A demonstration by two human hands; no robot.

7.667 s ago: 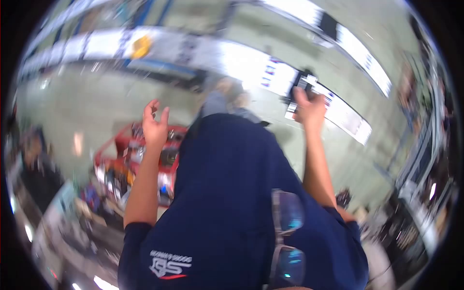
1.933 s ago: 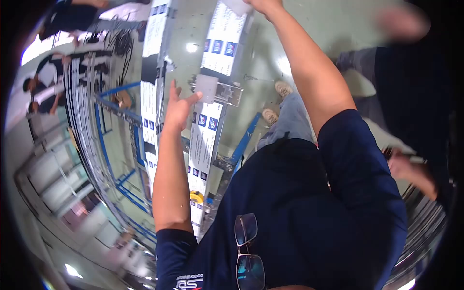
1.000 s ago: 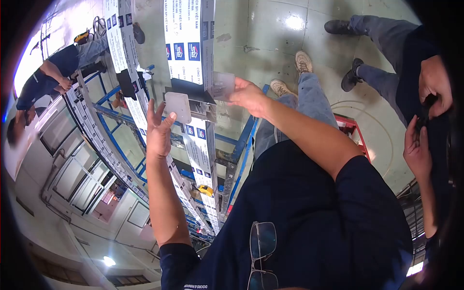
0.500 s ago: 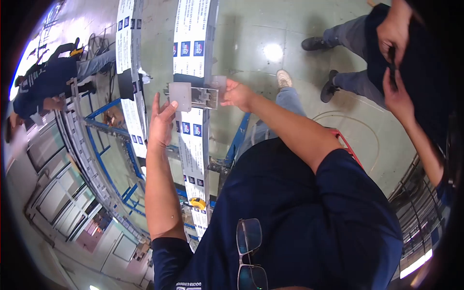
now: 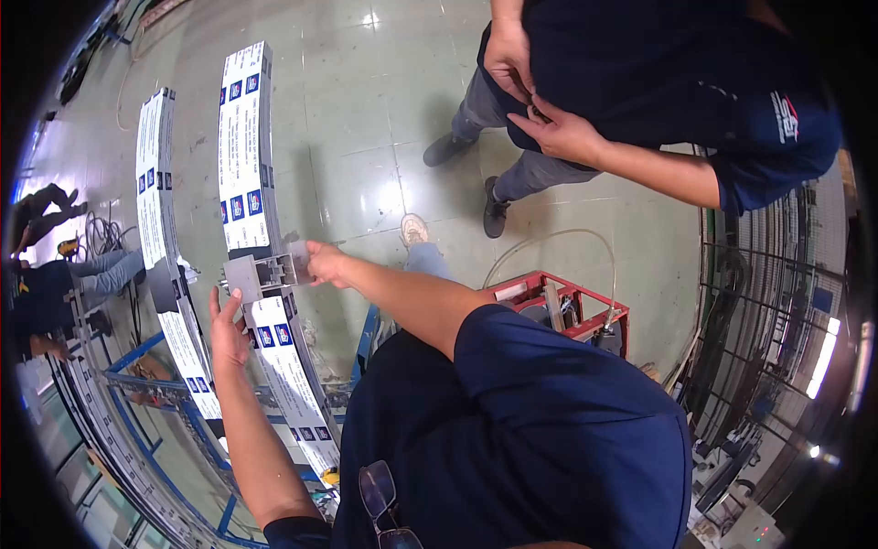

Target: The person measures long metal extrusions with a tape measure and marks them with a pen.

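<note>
A long profile [image 5: 242, 156] in printed white film runs away from me. Across it lies a short, pale frame-like piece [image 5: 274, 273] with an open slotted middle, a flat grey plate [image 5: 241, 279] at its left end and a translucent plate [image 5: 299, 262] at its right. My left hand [image 5: 230, 334] is at the grey plate, thumb on its near edge and index finger stretched up; its other fingers are partly hidden. My right hand [image 5: 327, 264] pinches the translucent plate with fingers closed.
A second wrapped profile [image 5: 157, 220] lies to the left, over a blue metal frame [image 5: 137, 352]. A co-worker [image 5: 631, 82] stands at the right, both hands together on a small dark thing. A red cart [image 5: 622, 316] stands nearby. A yellow tape measure [image 5: 330, 477] sits near my body.
My view has swung to the right, so the profiles appear further left and the co-worker and red cart show more fully. Both my hands stay at the same piece.
</note>
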